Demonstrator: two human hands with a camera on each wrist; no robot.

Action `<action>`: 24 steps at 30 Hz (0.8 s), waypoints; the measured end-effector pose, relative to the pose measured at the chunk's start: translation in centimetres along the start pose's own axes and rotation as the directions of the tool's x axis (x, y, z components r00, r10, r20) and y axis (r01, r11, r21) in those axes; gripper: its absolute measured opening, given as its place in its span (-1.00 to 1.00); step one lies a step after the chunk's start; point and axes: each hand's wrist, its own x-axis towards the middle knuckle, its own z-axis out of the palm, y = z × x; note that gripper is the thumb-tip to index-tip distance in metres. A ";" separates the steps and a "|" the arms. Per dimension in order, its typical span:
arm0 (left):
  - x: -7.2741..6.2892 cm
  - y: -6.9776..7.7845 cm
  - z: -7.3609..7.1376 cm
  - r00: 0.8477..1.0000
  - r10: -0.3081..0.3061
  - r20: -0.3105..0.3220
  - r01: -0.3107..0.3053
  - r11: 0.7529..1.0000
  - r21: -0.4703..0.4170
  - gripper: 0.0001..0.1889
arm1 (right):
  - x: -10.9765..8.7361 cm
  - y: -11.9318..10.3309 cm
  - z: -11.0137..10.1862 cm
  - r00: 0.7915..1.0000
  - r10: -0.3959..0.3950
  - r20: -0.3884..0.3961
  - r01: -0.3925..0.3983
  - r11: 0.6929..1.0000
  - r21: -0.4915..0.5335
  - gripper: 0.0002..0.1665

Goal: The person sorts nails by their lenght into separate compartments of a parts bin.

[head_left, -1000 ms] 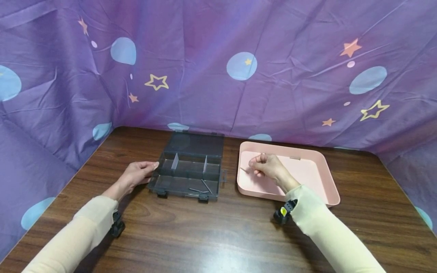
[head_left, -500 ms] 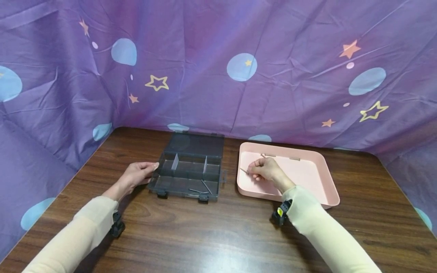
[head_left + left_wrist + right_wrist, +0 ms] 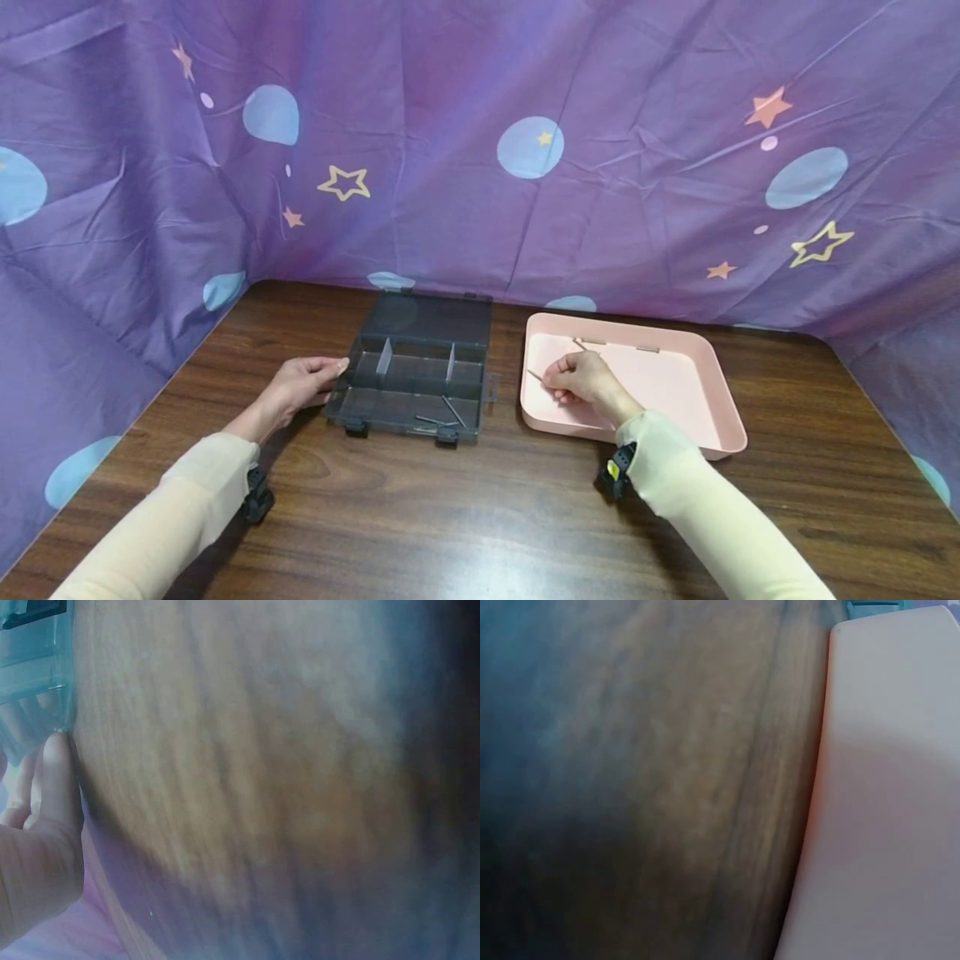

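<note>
My left hand (image 3: 300, 387) rests against the left side of a smoky see-through compartment box (image 3: 412, 400), its lid folded back. The left wrist view puts the thumb (image 3: 58, 776) at a corner of the box, with fingers showing through the clear wall. Inside the long front compartment lie a few thin metal rods (image 3: 453, 410). Over the left part of a pink tray (image 3: 716, 408), my right hand (image 3: 588, 383) pinches the near end of a slim metal rod (image 3: 534, 376) between thumb and fingertips. The right wrist view catches only the tray's outer wall.
More metal rods lie in the tray near its back wall, one (image 3: 648, 349) flat and another (image 3: 579, 342) beyond the right hand. Upright dividers (image 3: 385, 357) split the box's back row. A purple curtain (image 3: 450, 225) hangs behind the wooden table (image 3: 420, 517).
My right hand has lowered into the tray and shifted slightly left, its fingertips closing on the rod at the left. The left hand and the box have stayed in place.
</note>
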 end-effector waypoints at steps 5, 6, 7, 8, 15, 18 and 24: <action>0.0 -0.1 0.0 1.000 0.004 -0.007 -0.004 1.000 0.004 -0.46 | 0.0 0.1 0.3 1.000 -0.021 -0.020 0.020 0.999 -0.048 -0.84; 0.0 -0.1 0.0 1.000 0.005 -0.009 -0.005 1.000 0.005 -0.47 | 0.0 0.1 0.3 0.999 -0.027 -0.024 0.026 0.998 -0.052 -0.85; 0.0 -0.1 0.0 1.000 0.006 -0.008 -0.006 1.000 0.006 -0.46 | 0.0 0.1 0.3 0.999 -0.033 -0.025 0.032 0.998 -0.055 -0.84; 0.0 -0.1 0.0 1.000 0.006 -0.007 -0.006 1.000 0.006 -0.46 | 0.0 0.1 0.4 0.999 -0.037 -0.029 0.035 0.998 -0.054 -0.84; -0.1 0.0 0.0 1.000 0.003 -0.005 -0.003 1.000 0.009 -0.45 | 0.0 0.2 0.6 0.998 -0.043 -0.039 0.041 0.998 -0.055 -0.86; -0.1 -0.1 0.0 1.000 0.000 -0.003 0.000 1.000 0.015 -0.45 | 0.0 0.2 0.7 0.998 -0.042 -0.043 0.039 0.997 -0.067 -0.86; 0.0 -0.1 -0.1 1.000 0.002 -0.006 -0.001 1.000 0.011 -0.45 | 0.0 0.2 0.7 0.998 -0.042 -0.041 0.039 0.996 -0.076 -0.87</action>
